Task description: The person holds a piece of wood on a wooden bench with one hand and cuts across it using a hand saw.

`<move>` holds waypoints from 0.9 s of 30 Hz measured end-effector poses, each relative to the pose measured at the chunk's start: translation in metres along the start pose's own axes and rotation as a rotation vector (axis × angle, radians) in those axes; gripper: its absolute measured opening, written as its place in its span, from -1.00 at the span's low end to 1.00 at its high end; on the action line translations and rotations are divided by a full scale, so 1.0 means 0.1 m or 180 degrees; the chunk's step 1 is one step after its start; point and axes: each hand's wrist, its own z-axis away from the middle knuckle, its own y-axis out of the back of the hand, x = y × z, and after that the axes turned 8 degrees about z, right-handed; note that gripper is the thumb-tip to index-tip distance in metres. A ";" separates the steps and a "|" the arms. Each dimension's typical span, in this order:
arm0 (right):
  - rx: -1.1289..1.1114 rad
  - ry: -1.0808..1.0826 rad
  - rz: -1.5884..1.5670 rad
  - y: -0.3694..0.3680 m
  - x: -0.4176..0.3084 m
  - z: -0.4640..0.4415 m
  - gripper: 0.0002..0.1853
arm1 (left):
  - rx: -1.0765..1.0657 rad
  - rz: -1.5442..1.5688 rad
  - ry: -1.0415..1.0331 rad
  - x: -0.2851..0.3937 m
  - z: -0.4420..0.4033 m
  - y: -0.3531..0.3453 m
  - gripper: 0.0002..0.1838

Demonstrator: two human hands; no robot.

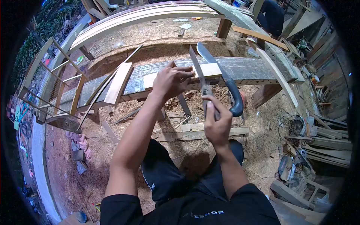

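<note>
At the far left, a wooden frame [78,95] stands by the end of the bench [255,67], and a loose board [119,83] lies slantwise across the planks, probably set aside to leave you working room. Next comes your left hand [170,80], bent over a short board [212,70] that lies lengthwise on the bench top between your two hands — likely there to steady it, though whether those fingers truly clamp the wood or only rest on it, you cannot tell from here. Their tips sit very near the saw [197,67], which crosses the short board with its point away from you, perhaps so the fingers can guide the blade. Your right hand [218,125] is wrapped firmly round the saw's handle, low and close to your body. Just right of it, a big knife [213,62] lies across the bench — its dark handle overhanging the near edge, presumably for an easy reach.
</note>
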 end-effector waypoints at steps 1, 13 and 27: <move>0.0097 0.0225 0.0112 -0.06 0.02 0.02 -0.76 | -0.0032 -0.0005 0.0106 0.00 -0.01 0.01 -0.73; 0.0391 0.0574 0.0000 -0.22 0.33 0.12 -0.69 | -0.0010 0.0056 0.0188 -0.05 -0.03 -0.01 -0.75; 0.0137 -0.0481 -0.0867 -0.08 0.69 0.75 -0.44 | 0.0094 -0.0271 -0.0034 -0.09 -0.04 -0.05 -0.66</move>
